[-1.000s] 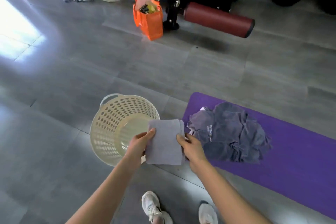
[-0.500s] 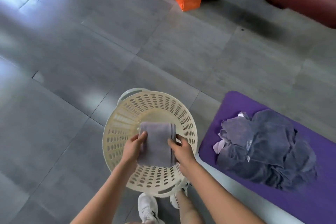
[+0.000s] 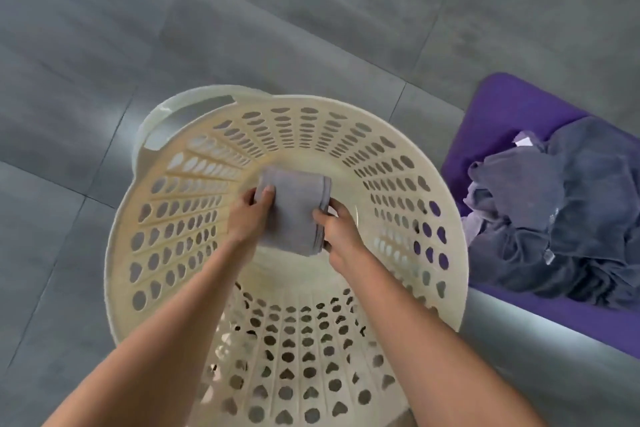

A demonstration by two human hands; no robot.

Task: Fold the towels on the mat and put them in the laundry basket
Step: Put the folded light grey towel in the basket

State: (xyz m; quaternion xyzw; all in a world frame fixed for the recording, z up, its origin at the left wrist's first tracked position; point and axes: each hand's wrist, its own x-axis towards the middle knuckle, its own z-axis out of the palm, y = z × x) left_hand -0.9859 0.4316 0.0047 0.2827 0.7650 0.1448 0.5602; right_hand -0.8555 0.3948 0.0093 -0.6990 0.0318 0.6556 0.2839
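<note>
A folded grey towel is held deep inside the cream perforated laundry basket, close to its bottom. My left hand grips the towel's left edge and my right hand grips its right edge. Both forearms reach down into the basket. To the right, a heap of unfolded dark grey towels lies on the purple mat.
The basket stands on a grey tiled floor and has a handle opening at its upper left rim. The mat's near edge runs just right of the basket.
The view has dropped closer over the basket. Both hands have lowered the folded towel from rim height down into the basket. The orange bag and red roller have left the view.
</note>
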